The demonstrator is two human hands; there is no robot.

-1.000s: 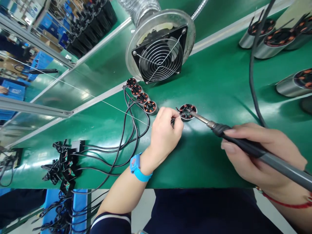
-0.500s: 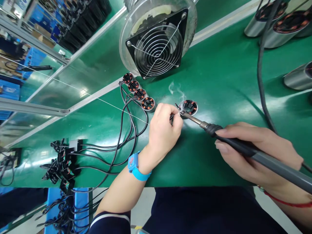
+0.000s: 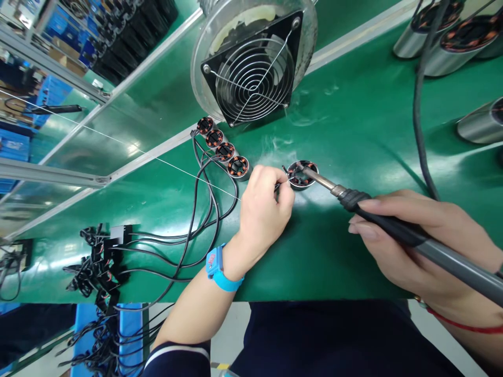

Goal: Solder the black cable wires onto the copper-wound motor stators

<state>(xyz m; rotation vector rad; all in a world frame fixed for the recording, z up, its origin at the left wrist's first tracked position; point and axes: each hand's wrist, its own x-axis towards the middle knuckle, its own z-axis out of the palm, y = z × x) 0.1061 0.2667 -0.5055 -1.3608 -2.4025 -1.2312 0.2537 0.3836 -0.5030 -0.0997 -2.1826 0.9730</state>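
Observation:
A small round stator point(image 3: 301, 174) with copper windings lies on the green bench mat point(image 3: 338, 131). My left hand point(image 3: 264, 209) is closed in a pinch beside it, holding a thin solder wire point(image 3: 118, 140) that runs off to the upper left. A blue wrist strap point(image 3: 217, 270) is on that wrist. My right hand point(image 3: 420, 243) grips a soldering iron point(image 3: 393, 228) by its dark handle. The iron's metal tip rests on the stator's upper part.
A row of several finished small stators point(image 3: 222, 147) with black cables point(image 3: 196, 220) lies left of the work. A fume fan point(image 3: 253, 68) with a wire guard stands behind. Large metal cylinders with windings point(image 3: 451, 39) sit at the upper right. The iron's cord point(image 3: 420, 120) crosses the mat.
The iron's tip has shifted from the stator's left edge, by the pinched wire, to its upper part. The smoke wisp has thinned. My left hand stays put.

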